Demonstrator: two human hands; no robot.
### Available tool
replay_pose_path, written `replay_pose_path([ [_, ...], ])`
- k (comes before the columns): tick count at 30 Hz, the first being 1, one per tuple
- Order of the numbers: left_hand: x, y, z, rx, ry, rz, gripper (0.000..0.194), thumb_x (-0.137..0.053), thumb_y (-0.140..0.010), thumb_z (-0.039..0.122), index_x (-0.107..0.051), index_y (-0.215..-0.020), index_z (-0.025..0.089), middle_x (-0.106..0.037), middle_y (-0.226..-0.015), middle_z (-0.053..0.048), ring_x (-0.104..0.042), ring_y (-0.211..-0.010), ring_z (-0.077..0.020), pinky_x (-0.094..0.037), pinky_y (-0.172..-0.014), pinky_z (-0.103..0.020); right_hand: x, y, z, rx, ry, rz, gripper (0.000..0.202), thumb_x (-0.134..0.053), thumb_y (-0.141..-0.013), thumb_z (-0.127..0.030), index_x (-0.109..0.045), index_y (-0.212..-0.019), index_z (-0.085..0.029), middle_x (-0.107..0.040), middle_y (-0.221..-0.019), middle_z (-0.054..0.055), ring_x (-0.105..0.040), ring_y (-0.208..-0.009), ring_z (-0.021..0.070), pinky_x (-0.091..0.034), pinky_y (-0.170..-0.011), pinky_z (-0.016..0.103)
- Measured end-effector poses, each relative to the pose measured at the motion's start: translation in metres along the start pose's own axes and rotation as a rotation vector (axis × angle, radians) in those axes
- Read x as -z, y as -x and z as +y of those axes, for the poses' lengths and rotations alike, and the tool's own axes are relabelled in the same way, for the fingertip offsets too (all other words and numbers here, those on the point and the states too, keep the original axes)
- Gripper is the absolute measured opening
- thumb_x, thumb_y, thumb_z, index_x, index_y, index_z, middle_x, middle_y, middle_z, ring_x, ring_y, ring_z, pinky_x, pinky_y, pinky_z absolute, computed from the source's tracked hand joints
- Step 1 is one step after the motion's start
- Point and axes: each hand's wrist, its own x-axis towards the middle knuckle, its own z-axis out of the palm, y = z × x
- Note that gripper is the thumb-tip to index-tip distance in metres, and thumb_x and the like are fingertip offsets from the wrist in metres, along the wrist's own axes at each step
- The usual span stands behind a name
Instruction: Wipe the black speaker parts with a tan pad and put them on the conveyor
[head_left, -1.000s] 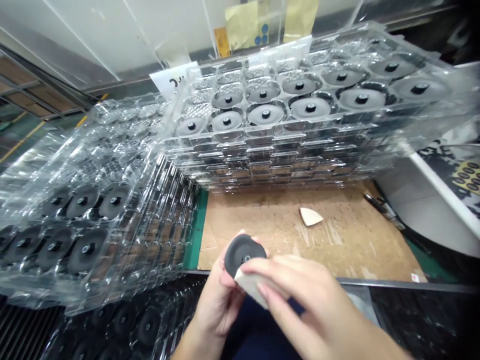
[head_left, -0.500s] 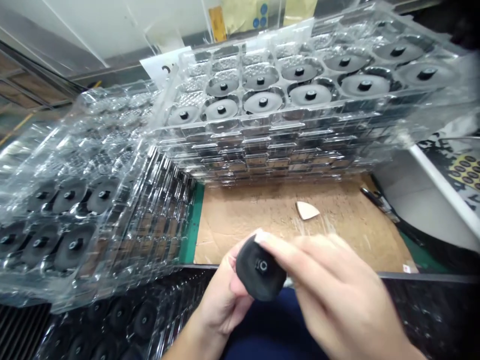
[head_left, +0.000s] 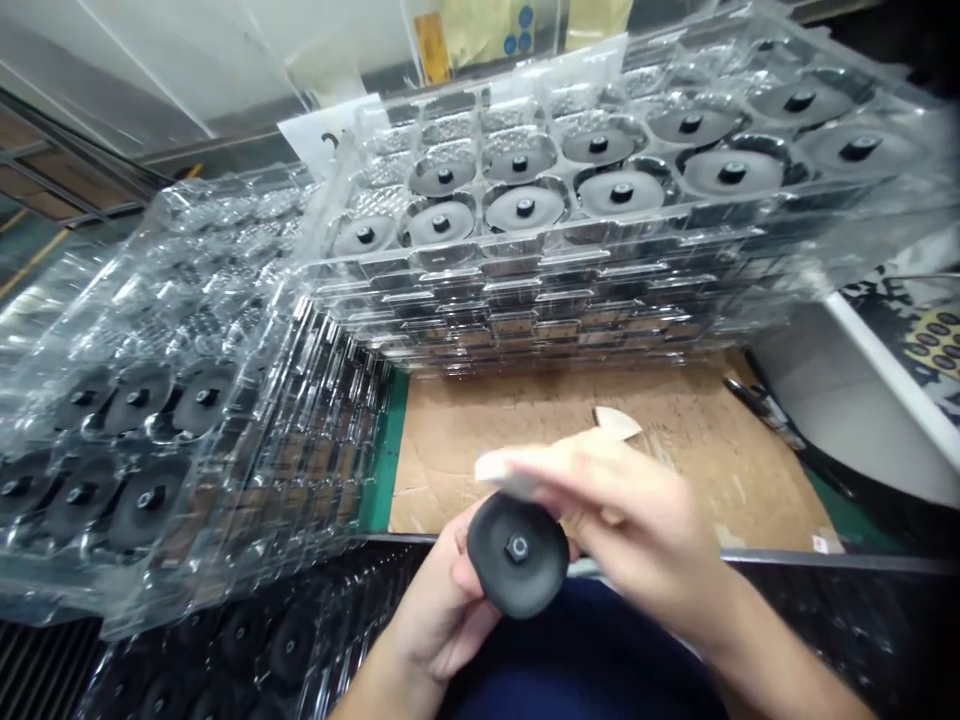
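Disc: we are holding the black round disc [head_left: 517, 567] just above the cardboard mat [head_left: 465, 440] edge
Left hand [head_left: 442, 610]: curling closed around its rim
Right hand [head_left: 622, 510]: blurred, pinching a pale wedge [head_left: 504, 470] over it
Handling: probably light, stiff; rim is giving the safest hold
Facing: hub [head_left: 517, 547] pointing towards us; round, no long axis

2 bare hands [head_left: 442, 600], no gloves, no sleeves

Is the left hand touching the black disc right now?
Touching. The head view shows the left hand cupped around the black disc, its fingers wrapping the disc's left edge with no gap.
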Motion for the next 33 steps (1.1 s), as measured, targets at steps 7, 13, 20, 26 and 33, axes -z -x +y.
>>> replay_pose_path([
  [7, 0.007, 0.000, 0.003, -0.014, 0.103, -0.094, 0.049, -0.076, -0.061, 0.028, -0.061, -0.107, 0.020, -0.067, -0.105, -0.006, -0.064, -0.093, -0.0249, -0.052, -0.076, -0.028, -0.042, 0.054, 0.064, -0.340, 0.051, -0.032, 0.024, -0.047, -0.087, -0.020, -0.064, -0.103, -0.023, -0.067, -0.094, 0.003, -0.061, -0.085, 0.0153, -0.050, -0.074, 0.029],
  [13, 0.009, -0.003, 0.000, -0.023, 0.112, -0.041, 0.060, -0.077, -0.056, 0.037, -0.059, -0.110, 0.021, -0.064, -0.111, -0.008, -0.063, -0.096, -0.0269, -0.051, -0.077, -0.028, -0.032, 0.050, 0.050, -0.421, 0.056, 0.070, 0.024, -0.048, -0.086, -0.023, -0.061, -0.106, -0.020, -0.066, -0.102, 0.005, -0.062, -0.092, 0.0169, -0.052, -0.076, 0.027],
  [20, 0.004, -0.003, 0.001, -0.067, 0.074, 0.130, 0.036, -0.071, -0.067, 0.022, -0.064, -0.102, 0.021, -0.068, -0.103, -0.005, -0.061, -0.096, -0.0185, -0.046, -0.087, -0.026, -0.014, 0.008, -0.030, 0.035, 0.089, 0.159, 0.033, -0.048, -0.082, -0.011, -0.054, -0.114, -0.012, -0.066, -0.091, 0.007, -0.060, -0.079, 0.0158, -0.050, -0.072, 0.029],
  [26, 0.007, -0.004, -0.003, -0.098, 0.050, 0.158, 0.049, -0.076, -0.059, 0.029, -0.062, -0.106, 0.023, -0.067, -0.103, -0.005, -0.061, -0.097, -0.0212, -0.046, -0.089, -0.029, -0.022, 0.000, -0.030, -0.053, 0.105, -0.031, 0.024, -0.043, -0.085, -0.012, -0.060, -0.102, -0.016, -0.065, -0.083, 0.004, -0.058, -0.072, 0.0147, -0.047, -0.067, 0.028],
  [33, 0.000, 0.001, 0.008, -0.093, 0.056, 0.079, 0.054, -0.082, -0.049, 0.026, -0.065, -0.100, 0.023, -0.068, -0.101, -0.004, -0.063, -0.092, -0.0207, -0.048, -0.086, -0.029, -0.013, 0.020, -0.030, 0.034, 0.084, -0.027, 0.026, -0.044, -0.085, -0.011, -0.057, -0.106, -0.016, -0.062, -0.078, 0.001, -0.056, -0.071, 0.0124, -0.044, -0.068, 0.026],
])
